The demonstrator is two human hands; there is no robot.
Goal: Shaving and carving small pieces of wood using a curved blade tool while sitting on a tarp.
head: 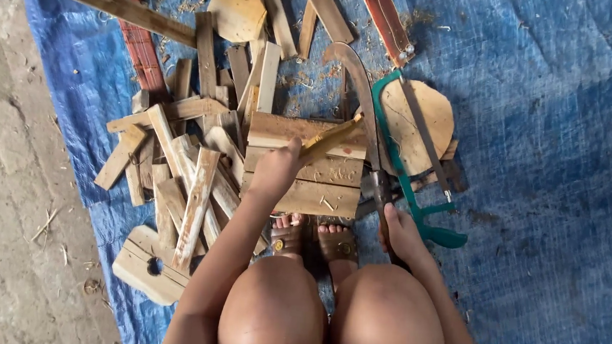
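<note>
My left hand grips a thin yellowish wood stick and holds it slanted on top of a block of stacked wooden planks. My right hand is closed around the dark handle of a long curved machete. Its blade lies flat beside the block and reaches up past the stick's far end. My knees and sandalled feet are just below the block.
A green-framed hacksaw lies right of the machete, over a round wooden disc. Several wood offcuts are heaped to the left on a blue tarp. Bare concrete floor borders the tarp's left edge.
</note>
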